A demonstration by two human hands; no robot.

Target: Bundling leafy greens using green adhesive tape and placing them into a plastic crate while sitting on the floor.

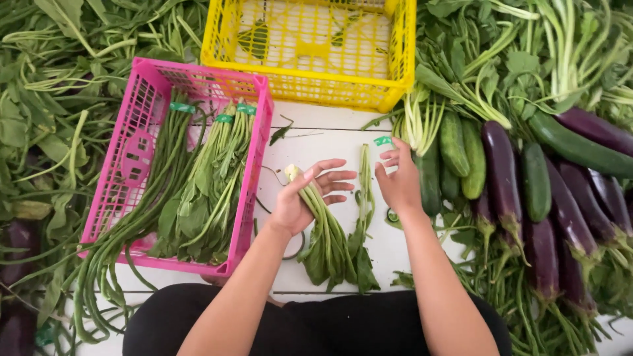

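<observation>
A small bunch of leafy greens [326, 234] lies on the white worktop [316, 135] in front of the person, stalk ends pointing away. The left hand [310, 198] cups the stalks from beneath, fingers loosely curled, not clenched. A single loose stalk [364, 198] lies just beside the bunch on its right. The right hand [399, 178] pinches a green band [383, 140] at its fingertips, near the stalk tips. Bundling well would call for stalk ends kept even and gripped firmly while the band goes round. A pink crate [142, 125] with banded bundles sits left, a yellow crate [310, 49] beyond, cucumbers [461, 155] and eggplants [502, 175] right.
</observation>
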